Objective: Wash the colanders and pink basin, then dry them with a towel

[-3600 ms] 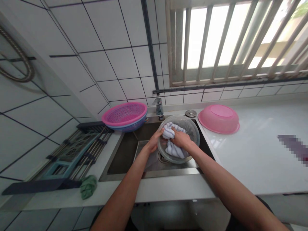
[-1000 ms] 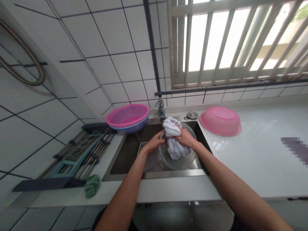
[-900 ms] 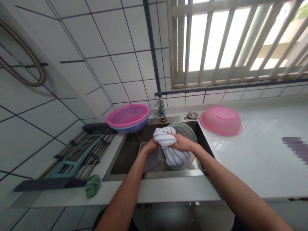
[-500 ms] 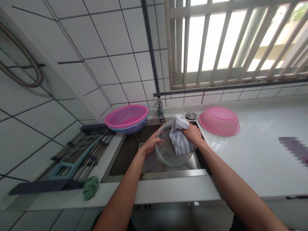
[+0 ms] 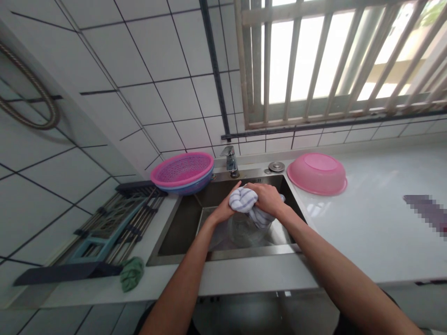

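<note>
A clear bowl (image 5: 240, 232) is over the sink (image 5: 176, 228), its upper part covered by a white cloth with grey-blue stripes (image 5: 243, 200). My left hand (image 5: 223, 210) is at the bowl's left side, the thumb side up and most of its fingers hidden behind the cloth; it appears to hold the bowl. My right hand (image 5: 267, 199) is closed over the bunched cloth and presses it against the bowl near the rim. Part of the cloth hangs below the right hand.
Behind the sink stands a faucet (image 5: 231, 162), with a metal drain plug (image 5: 276, 166) beside it. Pink and blue baskets (image 5: 183, 172) lean at the left corner. An upturned pink basin (image 5: 317, 174) sits right. A folded rack (image 5: 115, 228) and green cloth (image 5: 132, 273) lie left.
My right hand has moved left with the striped cloth, from the bowl's right side to close by my left hand. The bowl is lower or tilted differently, and the cloth is more bunched.
</note>
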Demonstrator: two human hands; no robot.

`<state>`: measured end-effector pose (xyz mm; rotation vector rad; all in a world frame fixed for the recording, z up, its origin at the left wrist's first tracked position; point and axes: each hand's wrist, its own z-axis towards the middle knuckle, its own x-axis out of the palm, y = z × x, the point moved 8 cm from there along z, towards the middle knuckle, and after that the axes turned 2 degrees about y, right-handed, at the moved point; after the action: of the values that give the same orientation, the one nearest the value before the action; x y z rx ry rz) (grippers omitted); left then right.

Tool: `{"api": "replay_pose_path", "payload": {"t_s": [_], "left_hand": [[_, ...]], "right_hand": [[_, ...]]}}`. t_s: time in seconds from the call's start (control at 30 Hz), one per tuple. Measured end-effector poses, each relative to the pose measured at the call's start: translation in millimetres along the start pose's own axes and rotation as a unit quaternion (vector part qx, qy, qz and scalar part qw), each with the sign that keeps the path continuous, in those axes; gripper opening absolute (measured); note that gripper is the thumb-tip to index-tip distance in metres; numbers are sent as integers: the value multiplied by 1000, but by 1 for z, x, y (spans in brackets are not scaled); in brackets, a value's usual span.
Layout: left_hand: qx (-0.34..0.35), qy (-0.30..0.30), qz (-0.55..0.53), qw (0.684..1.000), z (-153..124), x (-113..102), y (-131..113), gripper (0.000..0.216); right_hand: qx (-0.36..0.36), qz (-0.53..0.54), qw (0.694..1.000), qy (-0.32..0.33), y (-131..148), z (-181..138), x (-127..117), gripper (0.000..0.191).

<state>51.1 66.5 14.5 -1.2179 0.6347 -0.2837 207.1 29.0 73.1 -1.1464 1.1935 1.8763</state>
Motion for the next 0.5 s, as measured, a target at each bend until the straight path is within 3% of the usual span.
{"api": "replay_pose_path", "payload": {"t_s": [0.13,0.37,0.5], "left_hand": [[19,-25,-53,998,3,-3,0,99],[-36,-38,-92,994,0,-15,9,94],[-43,-46,-95,993,-2,-16,3,95]], "right_hand": [[30,22,999,-29,-11,3,-1,45],[204,1,978,-38,-83,4,3,44],[214,-2,976,-48,-98,5,4,42]]}}
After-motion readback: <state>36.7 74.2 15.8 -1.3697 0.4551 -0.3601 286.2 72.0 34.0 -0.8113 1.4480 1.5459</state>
